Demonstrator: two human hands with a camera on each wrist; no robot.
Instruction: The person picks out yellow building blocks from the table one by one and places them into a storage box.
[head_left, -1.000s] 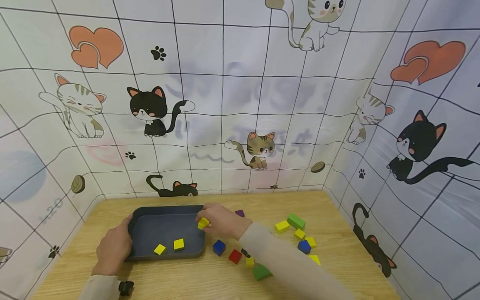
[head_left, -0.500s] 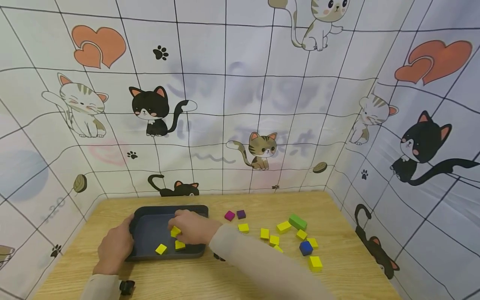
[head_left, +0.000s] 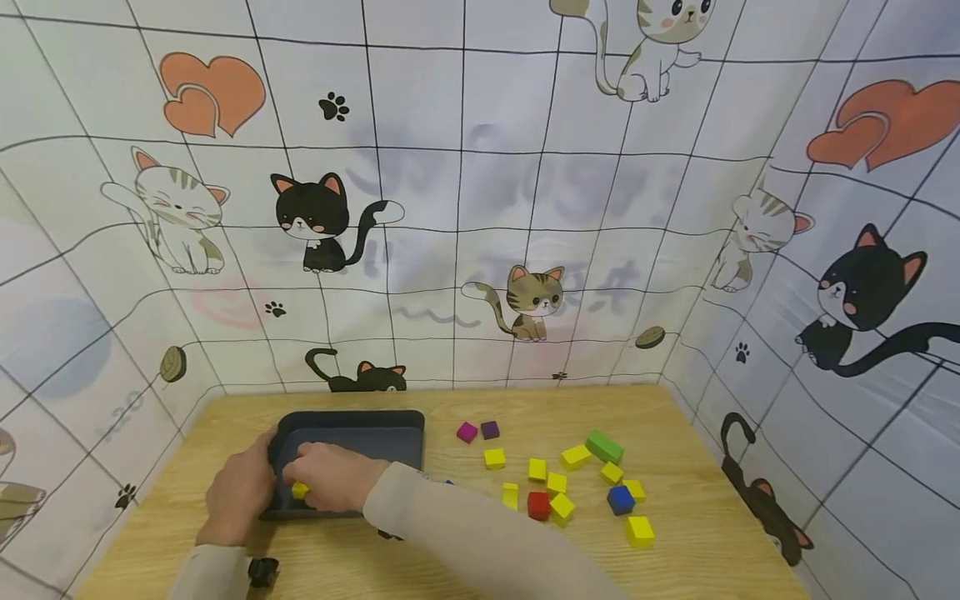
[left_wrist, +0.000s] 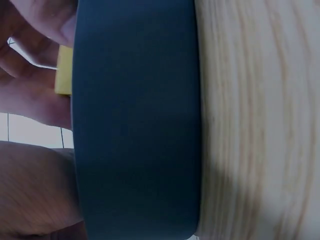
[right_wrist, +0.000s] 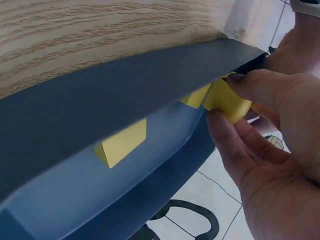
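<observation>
Right now our right hand [head_left: 333, 483] reaches into the dark tray [head_left: 352, 419], thumb and fingers pinching a small yellow block [right_wrist: 226, 101] by two opposite faces, low over the tray's left part. Just beside the pinch, toward the tray's far wall, a second yellow block [right_wrist: 196, 96] shows, and farther along the floor from our fingers lies a third yellow block [right_wrist: 121, 142]. Our left hand [head_left: 236, 492] grips the tray's left wall, fingers curled over its rim, close beside the pinching hand.

We judge the held block to be light, rigid and smooth-faced, probably painted wood: it should not deform, but a glossy cube can slip or twist if pinched at an edge, so flat pads on opposite faces are the surest hold. The tray looks stiff and light enough to slide on the wooden table [head_left: 697, 533], which is likely why we brace it.

Well off to the right of the grip, loose blocks [head_left: 558, 487] in yellow, green, red, blue and purple lie scattered.
</observation>
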